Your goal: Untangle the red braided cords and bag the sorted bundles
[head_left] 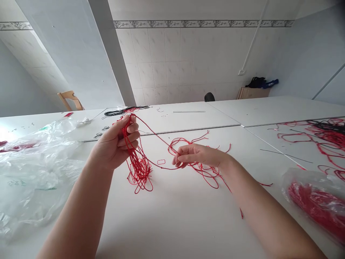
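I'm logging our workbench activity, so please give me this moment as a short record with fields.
Left hand: grips a looped bundle of red cord
Right hand: pinches a strand of red cord running from the bundle
Under right hand: loose red cord loops
Surface: white table
Left side: crumpled clear plastic bag
Right side: clear plastic bag of red cord

A crumpled plastic bag [35,180] lies on the white table [175,223], a metal ruler [189,111] farther back.
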`<state>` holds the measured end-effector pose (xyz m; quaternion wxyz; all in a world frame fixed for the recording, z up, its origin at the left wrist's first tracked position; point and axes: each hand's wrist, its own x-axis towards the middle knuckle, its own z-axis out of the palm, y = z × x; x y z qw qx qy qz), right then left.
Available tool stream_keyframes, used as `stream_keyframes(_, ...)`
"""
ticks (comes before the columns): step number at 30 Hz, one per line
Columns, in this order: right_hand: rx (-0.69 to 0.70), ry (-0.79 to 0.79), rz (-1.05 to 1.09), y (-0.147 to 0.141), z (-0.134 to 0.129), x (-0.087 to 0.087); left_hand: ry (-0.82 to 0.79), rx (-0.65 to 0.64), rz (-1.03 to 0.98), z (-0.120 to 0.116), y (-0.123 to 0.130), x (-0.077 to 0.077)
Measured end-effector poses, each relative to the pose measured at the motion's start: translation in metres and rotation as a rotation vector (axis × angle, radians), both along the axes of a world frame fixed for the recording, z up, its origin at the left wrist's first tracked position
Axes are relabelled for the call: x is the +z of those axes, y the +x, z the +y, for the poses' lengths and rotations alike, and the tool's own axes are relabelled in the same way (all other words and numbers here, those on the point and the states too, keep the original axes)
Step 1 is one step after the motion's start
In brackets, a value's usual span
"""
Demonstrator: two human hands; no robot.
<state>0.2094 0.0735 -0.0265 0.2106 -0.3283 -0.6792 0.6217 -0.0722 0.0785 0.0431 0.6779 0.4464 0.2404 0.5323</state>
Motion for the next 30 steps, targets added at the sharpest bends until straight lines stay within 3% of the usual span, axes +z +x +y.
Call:
stream_keyframes(6, 0.042, -0.003, 0.127, 0.03, -0.001, 0.012, -0.044, 0.157, -0.102, 0.001, -0.006, 0.009)
stream_keyframes(9, 0.001, 0.035, 0.266, 0.039, 0.0, 0.014, -0.03, 0.206, -0.085, 0.006, -0.012, 0.009)
stream_keyframes(12, -0.168, 0.114, 0.427, 0.041, -0.003, 0.02, 0.021, 0.231, 0.025, 0.013, -0.019, 0.004)
stream_keyframes(15, -0.43, 0.236, 0.545, 0.039, -0.01, 0.031, 0.081, 0.247, 0.164, 0.019, -0.023, -0.001)
stream_keyframes(17, -0.58, 0.316, 0.543, 0.036, -0.016, 0.038, 0.103, 0.26, 0.237, 0.021, -0.023, -0.003)
stream_keyframes(19, -0.643, 0.354, 0.515, 0.031, -0.022, 0.044, 0.104, 0.247, 0.283, 0.022, -0.02, -0.005)
stream_keyframes(26, -0.405, 0.16, 0.523, -0.002, -0.032, 0.037, 0.132, -0.049, 0.44, 0.017, 0.005, -0.024)
stream_keyframes(30, -0.339, 0.147, 0.423, -0.019, -0.034, 0.03, 0.139, -0.185, 0.535, 0.01, 0.018, -0.032)
